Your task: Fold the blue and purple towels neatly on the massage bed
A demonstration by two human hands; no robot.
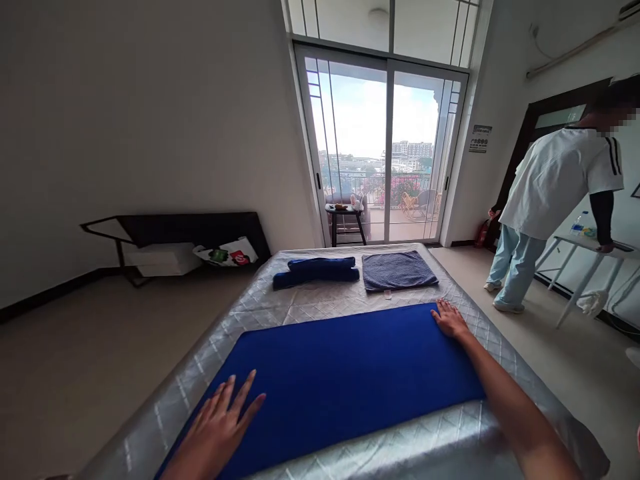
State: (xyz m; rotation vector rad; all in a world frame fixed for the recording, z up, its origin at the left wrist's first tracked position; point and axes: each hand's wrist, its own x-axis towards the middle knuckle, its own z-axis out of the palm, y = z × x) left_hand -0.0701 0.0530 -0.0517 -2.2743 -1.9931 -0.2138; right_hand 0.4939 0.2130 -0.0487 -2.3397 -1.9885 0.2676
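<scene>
A bright blue cloth (350, 367) lies spread flat across the quilted silver mattress (445, 433). Over its near left part is my left hand (220, 420), fingers spread; whether the palm touches the cloth I cannot tell. My right hand (451, 320) rests flat at the cloth's far right corner, fingers stretched out. Beyond the blue cloth, folded dark blue cloths (316, 272) lie stacked toward the far end of the mattress. Beside them on the right is a flat grey-blue towel (399, 270) with a small white tag.
A person (560, 180) in a white shirt stands at the right, one hand on a small white table (575, 247) with bottles. A dark low frame (195, 230) holding a white box and a bag stands by the left wall. Glass sliding doors (385, 147) are at the back.
</scene>
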